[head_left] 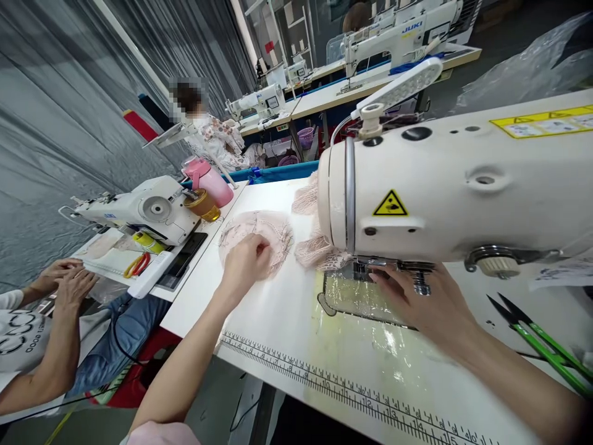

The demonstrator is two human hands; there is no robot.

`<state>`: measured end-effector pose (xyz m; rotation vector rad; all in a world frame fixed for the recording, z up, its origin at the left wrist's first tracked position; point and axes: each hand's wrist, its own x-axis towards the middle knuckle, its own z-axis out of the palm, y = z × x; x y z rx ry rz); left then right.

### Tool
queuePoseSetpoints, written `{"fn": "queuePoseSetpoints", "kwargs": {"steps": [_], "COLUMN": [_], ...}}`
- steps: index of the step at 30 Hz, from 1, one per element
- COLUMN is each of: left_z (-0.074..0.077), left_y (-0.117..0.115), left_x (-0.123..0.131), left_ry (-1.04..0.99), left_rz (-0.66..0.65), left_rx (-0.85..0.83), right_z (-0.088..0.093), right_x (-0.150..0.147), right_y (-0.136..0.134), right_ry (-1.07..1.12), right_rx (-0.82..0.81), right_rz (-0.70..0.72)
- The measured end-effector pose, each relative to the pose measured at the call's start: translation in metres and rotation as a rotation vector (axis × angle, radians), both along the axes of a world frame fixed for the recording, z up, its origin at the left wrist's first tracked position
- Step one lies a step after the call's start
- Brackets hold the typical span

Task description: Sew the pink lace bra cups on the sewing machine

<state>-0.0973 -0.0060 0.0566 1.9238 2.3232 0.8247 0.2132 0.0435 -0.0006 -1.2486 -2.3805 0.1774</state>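
My left hand rests with curled fingers on a round, pale pink lace piece, which lies flat on the white table left of the sewing machine. The fingertips press into the lace. My right hand is under the machine head, beside the presser foot. Its fingers look stretched and apart, partly hidden by the machine; I see nothing held in them. More ruffled pink lace sits left of the needle area and runs behind the machine head.
Green-handled thread snips lie at the right. A printed ruler follows the table's front edge. To the left are a second sewing machine, a pink jug, an amber cup and a co-worker's hands. Another person sits farther back.
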Motion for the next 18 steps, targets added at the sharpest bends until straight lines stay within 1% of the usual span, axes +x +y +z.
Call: {"fn": "queuePoseSetpoints", "kwargs": {"steps": [3, 7, 9, 11, 14, 16, 18], "left_z": [0.004, 0.011, 0.012, 0.01, 0.002, -0.004, -0.007], "left_y": [0.001, 0.005, 0.002, -0.004, -0.015, -0.018, -0.016], "left_x": [-0.022, -0.067, -0.088, -0.102, -0.109, -0.108, -0.106], "left_ry": [-0.253, -0.622, -0.801, -0.961, -1.127, -1.182, -1.19], "left_rz": [0.068, 0.28, 0.385, 0.461, 0.517, 0.522, 0.514], "left_rx": [0.139, 0.422, 0.498, 0.504, 0.481, 0.466, 0.457], "right_z": [0.002, 0.003, 0.004, 0.001, -0.009, -0.018, -0.024], "right_x": [0.0, 0.0, -0.001, -0.002, -0.003, -0.004, -0.004], "right_y": [0.0, 0.0, 0.0, 0.001, 0.002, 0.003, 0.004], "right_ry": [-0.037, -0.075, -0.069, -0.064, -0.031, 0.014, 0.062], "right_rx": [0.015, 0.007, 0.01, 0.022, 0.077, 0.15, 0.228], "right_rz": [0.012, 0.019, 0.017, 0.012, -0.006, -0.03, -0.036]}}
